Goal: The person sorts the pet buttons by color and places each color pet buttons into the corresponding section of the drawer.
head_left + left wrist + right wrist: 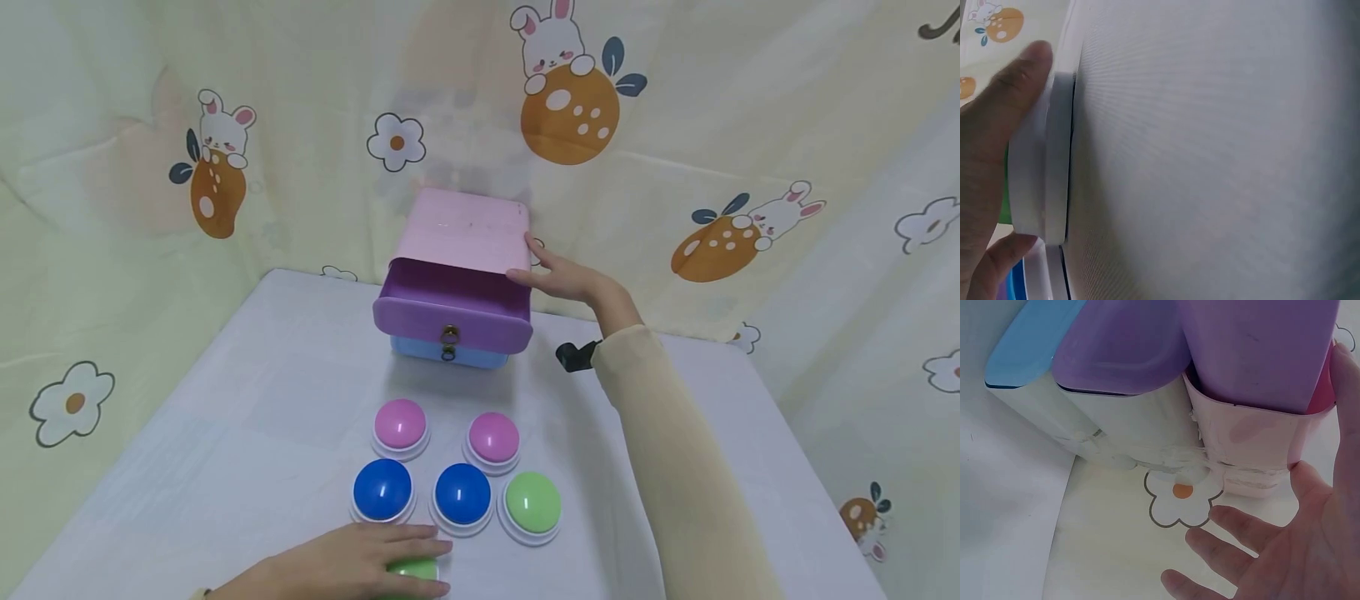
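At the front edge of the head view, my left hand (352, 560) lies over a green push button (415, 569), its fingers across the dome. The left wrist view shows the thumb (1019, 84) and a finger on opposite sides of the white round base (1038, 181), gripping it. Farther back, my right hand (566, 279) touches the right upper edge of a small pink drawer cabinet (465, 229), thumb at the front edge. Its other fingers are spread in the right wrist view. The top purple drawer (453, 321) is pulled out; a blue drawer (450, 352) shows below.
Between hand and cabinet stand two pink buttons (401, 423), two blue buttons (462, 493) and another green button (533, 502). Beneath is a white-covered table (247, 433), with a patterned cloth (300, 167) behind. A black mount (576, 357) sits at the right wrist.
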The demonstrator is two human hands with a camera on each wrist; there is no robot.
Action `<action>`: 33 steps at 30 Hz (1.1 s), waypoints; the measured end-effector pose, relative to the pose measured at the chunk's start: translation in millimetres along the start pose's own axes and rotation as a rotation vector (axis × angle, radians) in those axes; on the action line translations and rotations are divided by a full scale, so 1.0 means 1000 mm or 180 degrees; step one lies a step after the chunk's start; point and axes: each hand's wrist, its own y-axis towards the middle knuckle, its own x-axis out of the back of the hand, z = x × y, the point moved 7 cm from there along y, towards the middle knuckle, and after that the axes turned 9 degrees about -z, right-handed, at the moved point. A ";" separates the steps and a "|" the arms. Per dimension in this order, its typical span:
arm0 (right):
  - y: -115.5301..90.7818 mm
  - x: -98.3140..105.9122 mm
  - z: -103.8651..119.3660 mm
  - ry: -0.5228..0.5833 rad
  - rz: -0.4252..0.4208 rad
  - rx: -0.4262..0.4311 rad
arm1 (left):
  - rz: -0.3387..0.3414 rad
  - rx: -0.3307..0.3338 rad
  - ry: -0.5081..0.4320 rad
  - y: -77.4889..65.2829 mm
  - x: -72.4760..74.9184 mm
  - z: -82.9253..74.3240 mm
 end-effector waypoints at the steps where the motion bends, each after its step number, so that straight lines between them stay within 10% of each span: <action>1: -0.002 0.000 0.002 -0.0011 0.0001 0.0004 | 0.0006 -0.0003 0.0022 0.000 0.000 0.000; 20: 0.031 -0.004 -0.029 0.0057 -0.0128 0.0141 | 0.0297 0.0046 0.0074 0.000 -0.001 0.000; 33: -0.005 0.000 0.004 0.0064 0.0003 0.0086 | 0.0308 -0.0104 0.0191 0.002 0.013 -0.004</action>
